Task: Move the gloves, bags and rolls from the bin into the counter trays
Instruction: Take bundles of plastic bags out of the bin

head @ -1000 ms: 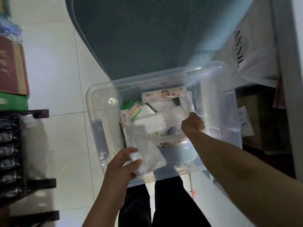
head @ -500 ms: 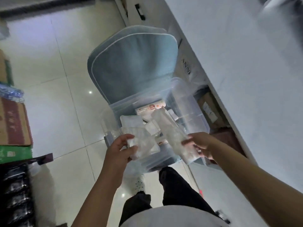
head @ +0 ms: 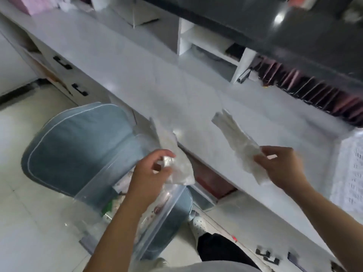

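Both hands have come up from the clear plastic storage bin (head: 125, 197) since a moment ago. The left hand (head: 149, 173) has its grip closed on a crumpled clear plastic packet (head: 176, 163), held above the bin's far rim. The right hand (head: 282, 165) pinches a long white packet (head: 239, 142), gloves perhaps through the blur, over the white desk (head: 137, 71). A white perforated tray (head: 351, 173) sits at the right, and a blue cushioned chair (head: 74, 146) stands left of the bin.

A blue-grey chair cushion (head: 78, 146) on the pale tiled floor (head: 25, 222) — beside white drawers with black handles (head: 62, 62).
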A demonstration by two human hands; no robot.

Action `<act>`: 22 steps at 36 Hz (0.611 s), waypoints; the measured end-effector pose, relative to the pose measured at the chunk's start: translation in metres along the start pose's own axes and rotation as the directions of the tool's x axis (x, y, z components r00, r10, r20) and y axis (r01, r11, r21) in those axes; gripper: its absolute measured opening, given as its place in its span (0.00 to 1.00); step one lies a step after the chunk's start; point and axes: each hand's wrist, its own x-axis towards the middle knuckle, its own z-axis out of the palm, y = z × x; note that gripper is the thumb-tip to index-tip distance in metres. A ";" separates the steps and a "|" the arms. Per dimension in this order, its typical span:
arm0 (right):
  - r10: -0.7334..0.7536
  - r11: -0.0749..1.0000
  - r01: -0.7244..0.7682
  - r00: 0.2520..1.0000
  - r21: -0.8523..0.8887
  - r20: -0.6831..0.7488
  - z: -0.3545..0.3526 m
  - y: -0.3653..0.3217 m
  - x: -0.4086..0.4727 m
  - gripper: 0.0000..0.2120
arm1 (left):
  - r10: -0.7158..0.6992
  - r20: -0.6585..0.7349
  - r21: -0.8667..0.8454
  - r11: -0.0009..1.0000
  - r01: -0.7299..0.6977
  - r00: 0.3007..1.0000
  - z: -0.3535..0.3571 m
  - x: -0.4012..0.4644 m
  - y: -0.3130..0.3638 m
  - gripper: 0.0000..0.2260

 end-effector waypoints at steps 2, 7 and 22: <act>-0.008 0.992 0.008 1.000 -0.125 0.002 -0.009 0.018 0.027 0.07 | 0.049 0.045 0.121 0.991 -0.054 0.998 0.023 0.020 0.016 0.17; -0.070 0.897 0.078 0.997 -0.434 0.033 -0.026 0.058 0.088 0.07 | 0.084 0.090 0.464 0.878 -0.116 0.992 0.084 0.069 0.043 0.19; 0.021 0.790 0.257 0.896 -0.556 0.444 -0.048 0.119 0.176 0.22 | -0.155 0.527 0.677 0.671 -0.302 0.836 0.248 0.088 0.043 0.18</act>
